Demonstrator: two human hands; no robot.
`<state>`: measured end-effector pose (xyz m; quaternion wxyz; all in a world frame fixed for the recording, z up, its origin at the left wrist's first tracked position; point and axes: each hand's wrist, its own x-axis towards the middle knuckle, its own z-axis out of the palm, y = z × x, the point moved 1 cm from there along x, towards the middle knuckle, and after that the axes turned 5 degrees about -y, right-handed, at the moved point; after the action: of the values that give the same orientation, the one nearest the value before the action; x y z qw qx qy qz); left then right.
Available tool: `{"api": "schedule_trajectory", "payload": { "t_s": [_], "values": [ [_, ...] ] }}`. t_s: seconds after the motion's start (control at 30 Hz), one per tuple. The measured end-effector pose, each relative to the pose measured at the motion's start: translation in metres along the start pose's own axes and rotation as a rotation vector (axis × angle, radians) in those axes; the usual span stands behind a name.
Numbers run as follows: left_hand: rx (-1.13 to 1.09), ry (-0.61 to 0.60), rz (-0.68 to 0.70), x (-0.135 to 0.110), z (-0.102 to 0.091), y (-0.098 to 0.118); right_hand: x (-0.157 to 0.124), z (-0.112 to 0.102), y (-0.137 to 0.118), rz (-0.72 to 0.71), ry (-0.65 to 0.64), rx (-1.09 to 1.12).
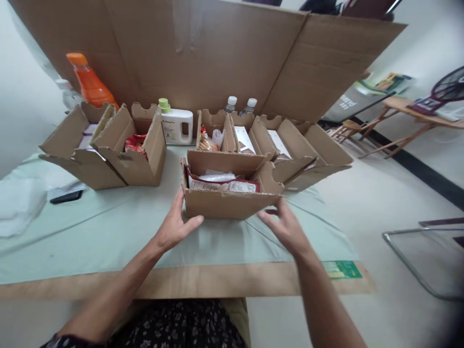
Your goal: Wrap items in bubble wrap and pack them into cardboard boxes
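Note:
An open cardboard box (224, 203) sits in front of me on the pale green table cover, holding clear and red-edged packets (222, 182). My left hand (176, 225) is open, its fingers and thumb against the box's left front corner. My right hand (284, 225) is open too, fingers spread just off the box's right front corner; I cannot tell if it touches the box.
More open boxes stand at left (130, 154) and behind right (290, 150). A white jug (177, 124), an orange bottle (89, 82) and two small bottles (239, 105) line a large cardboard sheet (217, 53). A black phone (66, 196) lies left. Wooden table edge (203, 280) is near me.

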<state>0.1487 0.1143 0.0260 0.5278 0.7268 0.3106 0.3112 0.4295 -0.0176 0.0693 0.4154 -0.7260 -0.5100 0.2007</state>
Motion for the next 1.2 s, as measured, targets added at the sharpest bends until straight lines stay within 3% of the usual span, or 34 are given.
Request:
{"api": "schedule_trajectory", "payload": {
  "t_s": [0.1,0.17,0.27,0.37,0.43,0.5,0.57,0.63,0.7,0.73,0.83,0.9,1.03,1.13,1.2],
  "values": [
    [-0.151,-0.017,-0.001,-0.005,0.016,0.001,-0.008,0.039,0.008,0.056,-0.027,0.091],
    [-0.155,0.009,-0.028,-0.034,0.013,-0.003,-0.032,0.050,-0.001,0.051,-0.021,0.094],
    [-0.112,0.093,-0.192,-0.101,-0.017,-0.021,-0.074,0.065,-0.028,-0.029,-0.088,0.127],
    [-0.113,0.242,-0.277,-0.142,-0.064,-0.023,-0.078,0.090,-0.062,-0.163,-0.245,0.185],
    [-0.080,0.358,-0.225,-0.133,-0.088,-0.008,-0.057,0.102,-0.082,-0.246,-0.298,0.217],
    [-0.053,0.409,-0.132,-0.104,-0.095,0.012,-0.037,0.104,-0.090,-0.265,-0.264,0.228],
    [-0.071,0.373,-0.046,-0.075,-0.083,0.028,-0.035,0.093,-0.086,-0.222,-0.167,0.181],
    [-0.071,0.251,0.029,-0.065,-0.061,0.035,-0.054,0.075,-0.074,-0.158,-0.048,0.083],
    [-0.063,0.136,0.024,-0.076,-0.039,0.032,-0.086,0.062,-0.062,-0.104,0.058,0.004],
    [-0.068,0.123,-0.005,-0.086,-0.033,0.027,-0.101,0.060,-0.058,-0.072,0.053,-0.018],
    [-0.092,0.221,-0.110,-0.107,-0.042,0.008,-0.126,0.081,-0.058,-0.051,-0.069,0.021],
    [-0.096,0.262,-0.130,-0.099,-0.064,-0.001,-0.127,0.105,-0.063,-0.063,-0.096,0.102],
    [-0.120,0.178,-0.054,-0.045,-0.102,-0.006,-0.128,0.135,-0.054,-0.041,-0.092,0.149],
    [-0.104,0.188,-0.012,-0.027,-0.102,-0.010,-0.130,0.126,-0.032,-0.064,-0.098,0.118],
    [-0.055,0.299,-0.048,-0.039,-0.087,-0.018,-0.118,0.114,-0.017,-0.061,-0.063,0.133]
  ]
}}
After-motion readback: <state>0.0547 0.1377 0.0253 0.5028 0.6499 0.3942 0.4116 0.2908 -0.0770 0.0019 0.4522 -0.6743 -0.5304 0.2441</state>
